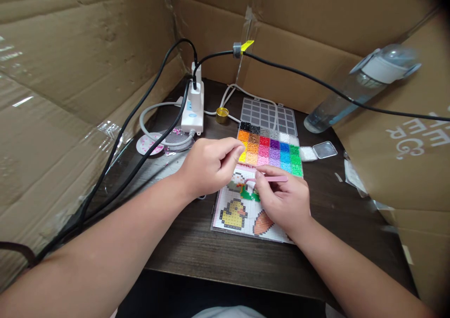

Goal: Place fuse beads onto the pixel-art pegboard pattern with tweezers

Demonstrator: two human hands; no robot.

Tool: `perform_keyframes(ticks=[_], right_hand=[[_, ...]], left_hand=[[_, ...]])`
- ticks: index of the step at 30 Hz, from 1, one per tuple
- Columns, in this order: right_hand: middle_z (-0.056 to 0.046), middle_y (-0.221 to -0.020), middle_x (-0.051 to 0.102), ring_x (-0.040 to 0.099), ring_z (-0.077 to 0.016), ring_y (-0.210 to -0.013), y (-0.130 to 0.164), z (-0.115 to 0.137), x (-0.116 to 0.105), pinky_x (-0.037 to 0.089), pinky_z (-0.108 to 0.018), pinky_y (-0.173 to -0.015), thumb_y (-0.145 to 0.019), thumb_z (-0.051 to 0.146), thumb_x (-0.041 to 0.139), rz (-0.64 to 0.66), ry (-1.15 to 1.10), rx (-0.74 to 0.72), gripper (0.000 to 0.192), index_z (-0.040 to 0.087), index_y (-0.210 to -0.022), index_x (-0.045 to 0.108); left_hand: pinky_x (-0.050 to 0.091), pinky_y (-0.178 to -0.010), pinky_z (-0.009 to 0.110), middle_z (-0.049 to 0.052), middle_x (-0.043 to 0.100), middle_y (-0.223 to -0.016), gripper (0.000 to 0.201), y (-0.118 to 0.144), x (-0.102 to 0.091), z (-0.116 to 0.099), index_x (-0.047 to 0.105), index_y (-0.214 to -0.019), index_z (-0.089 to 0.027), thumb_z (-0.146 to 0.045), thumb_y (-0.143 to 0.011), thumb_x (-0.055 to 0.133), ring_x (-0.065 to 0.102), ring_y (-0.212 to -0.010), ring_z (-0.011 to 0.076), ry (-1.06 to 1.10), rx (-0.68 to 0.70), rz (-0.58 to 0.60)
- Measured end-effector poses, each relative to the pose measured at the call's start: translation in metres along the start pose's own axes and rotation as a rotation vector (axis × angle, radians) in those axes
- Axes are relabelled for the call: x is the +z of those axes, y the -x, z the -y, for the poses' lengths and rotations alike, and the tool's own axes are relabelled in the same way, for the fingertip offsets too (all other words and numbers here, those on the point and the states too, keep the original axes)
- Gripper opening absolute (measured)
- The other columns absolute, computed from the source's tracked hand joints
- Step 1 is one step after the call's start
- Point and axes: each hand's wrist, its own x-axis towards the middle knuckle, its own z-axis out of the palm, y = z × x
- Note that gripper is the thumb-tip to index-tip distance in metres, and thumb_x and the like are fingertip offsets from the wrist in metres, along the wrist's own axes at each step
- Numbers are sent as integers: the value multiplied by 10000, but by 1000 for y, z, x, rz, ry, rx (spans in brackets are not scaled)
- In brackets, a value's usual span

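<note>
1. A pink tweezers (267,179) is gripped in the right hand (283,201), its tip pointing to 9 o'clock over the pegboard (225,224).
2. The pegboard is laid over a pattern sheet (246,215) at the desk's centre, at 6 o'clock from the bead box (270,151).
3. The left hand (209,166) is held pinched, thumb against fingertips, just at 9 o'clock of the tweezers; whether a bead is pinched there cannot be told.
4. Only a small patch of green beads (250,195) and a few pale ones is seen placed near the sheet's top; the duck (235,213) and the carrot (264,222) look like print not yet covered, so most of the work is judged to be left.
5. The bead box is open, its clear lid (269,114) folded back at 12 o'clock; colours are sorted by compartment.
6. At 3 o'clock of the box a small tub (318,151) of white beads is set, lid open.
7. A gold cap (222,115) and a power strip (195,105) are seen at 10 o'clock, with black cables (140,135) trailing to 8 o'clock.
8. A water bottle (358,86) is leaned against the cardboard wall (70,51) at 2 o'clock.
</note>
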Motion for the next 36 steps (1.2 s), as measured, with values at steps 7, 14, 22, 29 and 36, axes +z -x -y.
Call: perform_keyframes(ticks=[7, 14, 22, 29, 36], right_hand=[[-33, -795, 757, 703, -172, -627, 2, -3, 0, 577, -290, -567, -813, 160, 616, -15, 25, 0, 121, 199, -867, 717], [-28, -630, 701, 625, -141, -476, -21, -6, -2, 529, -269, -469, -804, 219, 631, -88, -37, 166, 130, 159, -879, 720], [-44, -613, 687, 586, -136, -442, -74, -14, 34, 488, -269, -452, -788, 292, 605, -198, -155, 282, 208, 130, -871, 706], [-54, -636, 696, 610, -161, -503, -69, -33, 46, 488, -285, -504, -774, 310, 598, -160, -110, 330, 215, 141, -849, 707], [-69, -647, 700, 661, -189, -587, -71, -34, 37, 516, -297, -558, -769, 301, 601, -131, -185, 415, 187, 138, -806, 686]], left_hand=[[376, -519, 204, -13, 641, -630, 173, 0, 0, 0, 666, -820, -149, -186, -878, 507, 528, -526, 69, 10, -4, 3], [377, -521, 201, -11, 639, -625, 166, 1, -3, 0, 667, -816, -132, -164, -868, 512, 544, -529, 68, 19, -10, 4], [376, -520, 205, -19, 623, -616, 177, 2, -6, 4, 655, -833, -137, -168, -885, 489, 535, -524, 68, 11, -26, -16], [377, -518, 216, -10, 629, -615, 189, 3, -5, 3, 673, -836, -125, -175, -884, 497, 539, -528, 72, 33, -46, 4], [356, -500, 203, -19, 607, -592, 175, 2, -4, 4, 660, -806, -123, -160, -877, 505, 516, -504, 58, 8, -8, -7]])
